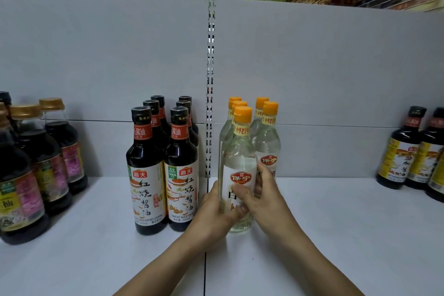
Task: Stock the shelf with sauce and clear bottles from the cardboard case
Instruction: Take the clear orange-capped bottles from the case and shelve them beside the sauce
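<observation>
White shelf (336, 223) looks slick, and with your left hand (216, 210) and right hand (263, 196) both wrapped round the front clear bottle (240, 170) standing just beside the sauce bottles (182, 175), one shove could domino the row.

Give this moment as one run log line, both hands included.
left hand: grips front clear bottle | right hand: grips same bottle | bottle: upright on white shelf | left of it: dark sauce bottles

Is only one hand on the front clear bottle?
No, the left hand and the right hand both grip the front clear bottle, one from each side.
</observation>
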### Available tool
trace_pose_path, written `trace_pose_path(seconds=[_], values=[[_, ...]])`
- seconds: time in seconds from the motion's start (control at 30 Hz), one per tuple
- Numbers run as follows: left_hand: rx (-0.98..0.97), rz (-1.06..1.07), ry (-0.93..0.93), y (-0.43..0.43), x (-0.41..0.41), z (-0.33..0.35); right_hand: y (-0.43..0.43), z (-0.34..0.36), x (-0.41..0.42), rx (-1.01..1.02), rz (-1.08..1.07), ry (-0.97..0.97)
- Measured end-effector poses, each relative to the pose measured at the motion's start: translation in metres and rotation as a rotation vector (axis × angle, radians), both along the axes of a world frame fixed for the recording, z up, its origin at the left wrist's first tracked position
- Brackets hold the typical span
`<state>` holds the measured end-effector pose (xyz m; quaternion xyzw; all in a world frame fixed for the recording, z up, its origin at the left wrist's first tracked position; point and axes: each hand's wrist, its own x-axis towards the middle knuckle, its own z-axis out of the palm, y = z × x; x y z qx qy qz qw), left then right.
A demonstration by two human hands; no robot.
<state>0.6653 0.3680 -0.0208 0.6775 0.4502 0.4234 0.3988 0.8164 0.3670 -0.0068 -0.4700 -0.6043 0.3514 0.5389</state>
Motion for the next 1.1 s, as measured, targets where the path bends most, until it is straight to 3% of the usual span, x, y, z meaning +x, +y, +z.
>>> trace_pose_path(seconds=[0.47,0.77,1.0,1.1], values=[[-0.006,0.003,-0.005,0.001,-0.001,-0.009,-0.006,0.001,-0.005,-0.041,-0.02,-0.03],[0.066,0.11,0.024,-0.034,0.005,0.014,-0.039,0.014,-0.002,-0.055,-0.153,-0.152],[0.297,0.204,-0.105,-0.066,0.012,0.028,-0.081,0.023,0.004,-0.068,-0.289,-0.2],[0.392,0.144,-0.146,-0.079,0.021,0.028,-0.1,0.021,0.01,-0.079,-0.343,-0.201]])
